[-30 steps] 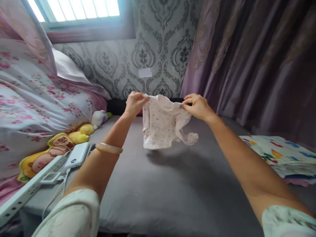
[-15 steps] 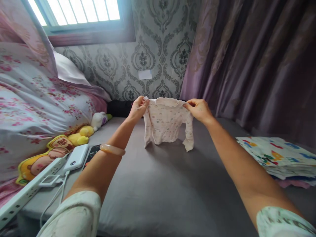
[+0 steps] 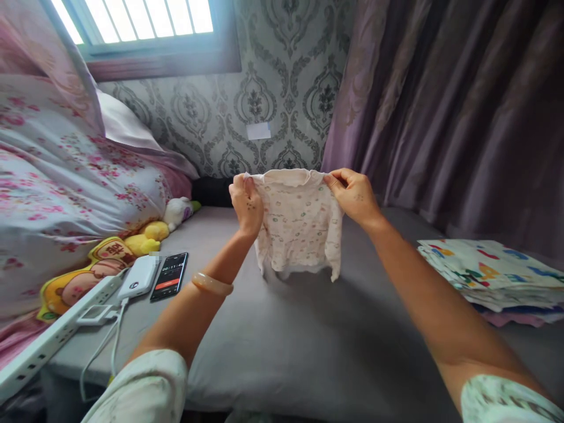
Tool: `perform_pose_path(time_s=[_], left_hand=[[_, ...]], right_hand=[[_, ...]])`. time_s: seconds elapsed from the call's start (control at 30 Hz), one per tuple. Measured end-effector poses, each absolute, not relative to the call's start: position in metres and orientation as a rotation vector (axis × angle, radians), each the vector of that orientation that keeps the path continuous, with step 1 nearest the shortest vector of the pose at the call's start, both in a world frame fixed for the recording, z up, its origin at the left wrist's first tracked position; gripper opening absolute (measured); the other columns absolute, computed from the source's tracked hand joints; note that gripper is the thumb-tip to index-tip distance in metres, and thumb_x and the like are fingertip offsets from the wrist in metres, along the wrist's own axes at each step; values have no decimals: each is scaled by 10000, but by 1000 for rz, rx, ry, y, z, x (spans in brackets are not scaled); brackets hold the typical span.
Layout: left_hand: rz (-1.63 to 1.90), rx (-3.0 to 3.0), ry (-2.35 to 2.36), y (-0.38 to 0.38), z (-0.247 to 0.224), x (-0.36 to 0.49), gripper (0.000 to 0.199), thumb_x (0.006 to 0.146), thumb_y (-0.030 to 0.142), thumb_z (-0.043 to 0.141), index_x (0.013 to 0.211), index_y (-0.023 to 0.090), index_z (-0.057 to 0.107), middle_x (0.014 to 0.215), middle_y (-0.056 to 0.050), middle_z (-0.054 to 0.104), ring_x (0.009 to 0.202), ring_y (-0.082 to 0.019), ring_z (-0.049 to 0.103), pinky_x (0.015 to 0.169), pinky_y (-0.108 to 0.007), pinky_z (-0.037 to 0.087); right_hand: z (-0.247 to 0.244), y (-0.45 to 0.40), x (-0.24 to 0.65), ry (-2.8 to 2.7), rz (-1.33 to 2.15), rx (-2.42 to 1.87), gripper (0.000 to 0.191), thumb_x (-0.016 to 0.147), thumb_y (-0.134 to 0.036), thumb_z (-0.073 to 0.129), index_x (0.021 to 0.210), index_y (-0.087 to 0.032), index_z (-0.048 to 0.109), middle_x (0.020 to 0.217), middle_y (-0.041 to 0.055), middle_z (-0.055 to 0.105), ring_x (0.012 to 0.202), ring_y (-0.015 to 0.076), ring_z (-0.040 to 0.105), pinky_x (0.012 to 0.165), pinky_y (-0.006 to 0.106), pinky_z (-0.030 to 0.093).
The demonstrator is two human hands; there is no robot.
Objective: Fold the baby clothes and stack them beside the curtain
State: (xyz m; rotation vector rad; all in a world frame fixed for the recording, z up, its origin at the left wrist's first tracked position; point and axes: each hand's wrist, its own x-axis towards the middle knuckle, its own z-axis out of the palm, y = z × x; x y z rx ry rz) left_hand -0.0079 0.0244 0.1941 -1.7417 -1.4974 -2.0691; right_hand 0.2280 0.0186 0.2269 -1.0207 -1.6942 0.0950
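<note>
A small cream long-sleeved shirt (image 3: 299, 220) with a faint printed pattern hangs upright between my hands, its collar at the top and its sleeves dangling. My left hand (image 3: 247, 202) is closed on the shoulder at the left, its back turned partly toward me. At the other shoulder, my right hand (image 3: 352, 194) pinches the cloth between thumb and fingers. The hem and cuffs hang close above the grey bed sheet (image 3: 282, 335); I cannot tell whether they touch it.
On the right lies a stack of folded clothes (image 3: 489, 270). To the left are a phone (image 3: 170, 277), a white power bank (image 3: 138, 276), a power strip (image 3: 57, 326) with cables, and plush toys (image 3: 147, 238). Wallpaper (image 3: 189, 117) and a purple curtain (image 3: 423, 117) stand behind.
The shirt has spread flatter and come slightly nearer. My left hand has turned at the wrist and shifted left; my forearm has moved off the phone, which now shows fully.
</note>
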Motion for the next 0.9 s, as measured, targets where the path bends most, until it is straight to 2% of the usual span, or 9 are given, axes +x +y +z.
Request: perform_pose_path(time_s=[0.1, 0.3, 0.43, 0.53, 0.63, 0.77, 0.9], left_hand=[[-1930, -1502, -1354, 4, 194, -11, 238, 986, 373, 383, 958, 214, 557, 888, -55, 515, 945, -213, 512, 877, -388, 418], [-1481, -1672, -1216, -50, 225, -36, 210, 944, 406, 481, 1017, 254, 607, 1007, -93, 506, 1042, -257, 490, 954, -466, 369], [-1264, -1756, -1193, -60, 247, -42, 221, 935, 414, 493, 988, 232, 608, 1066, -96, 514, 1090, -278, 482, 971, -486, 353], [-1112, -1887, -1244, -42, 242, -43, 230, 939, 400, 480, 917, 207, 602, 1050, -77, 530, 1079, -262, 493, 955, -452, 370], [-877, -2074, -1389, -9, 206, -45, 290, 947, 389, 448, 824, 175, 600, 955, -71, 541, 969, -230, 513, 878, -390, 405], [-526, -2258, -1678, 36, 121, -45, 262, 938, 350, 460, 822, 180, 622, 963, -99, 577, 928, -239, 522, 799, -356, 404], [-425, -2317, -1866, 63, 46, -42, 264, 951, 340, 429, 883, 189, 635, 1008, -120, 591, 959, -255, 519, 802, -360, 378]], right_hand=[[232, -2, 231, -1688, 33, -1012, 456, 864, -605, 552, 893, -175, 698, 780, 37, 690, 681, 161, 594, 637, 302, 457], [257, -54, 252, -1696, 48, -1012, 296, 840, -499, 654, 849, -213, 727, 777, 29, 703, 668, 158, 616, 573, 276, 469], [275, -62, 260, -1708, 233, -1130, 280, 792, -499, 701, 815, -222, 737, 669, 12, 676, 516, 115, 553, 444, 236, 408], [268, -41, 264, -1784, 486, -1241, 331, 768, -538, 695, 791, -210, 732, 612, 8, 653, 459, 102, 516, 397, 218, 367], [232, -3, 266, -1913, 647, -1353, 410, 751, -574, 672, 793, -169, 724, 648, 9, 664, 507, 111, 535, 437, 216, 376], [153, 47, 260, -2158, 506, -1556, 348, 829, -469, 612, 805, -147, 740, 768, 46, 720, 669, 161, 617, 572, 238, 411], [81, 65, 249, -2253, 313, -1764, 308, 940, -383, 486, 962, -178, 715, 995, 82, 725, 913, 209, 652, 712, 257, 425]])
